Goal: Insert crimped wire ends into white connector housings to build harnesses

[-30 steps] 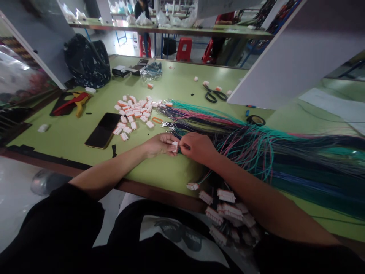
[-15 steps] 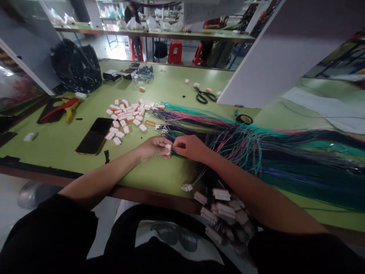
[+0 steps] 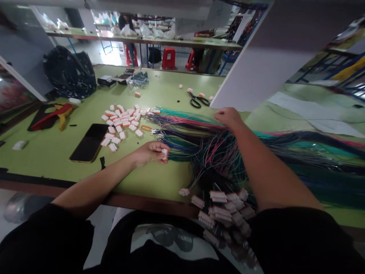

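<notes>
My left hand (image 3: 149, 153) is closed round a small white-and-orange connector housing (image 3: 164, 154), held above the near part of the table. Thin wires run rightward close by it. My right hand (image 3: 230, 117) is curled over the far side of the wire bundle (image 3: 196, 133); whatever its fingers pinch, if anything, is hidden. Left of the bundle's metal-tipped ends lies a pile of loose connector housings (image 3: 122, 118). Wired connectors (image 3: 219, 213) hang in a cluster at the table's front edge, near my right forearm.
A phone (image 3: 89, 142) and red-and-yellow pliers (image 3: 54, 116) lie at the left on the green table (image 3: 159, 179). Black scissors (image 3: 196, 101) rest by a white upright panel (image 3: 251, 72). A dark plastic bag (image 3: 70, 72) stands at the back left. A person (image 3: 127, 28) is far behind.
My right hand has moved away from the connector housing, up and right over the wires. My left hand still grips the housing. The whole view has shifted slightly.
</notes>
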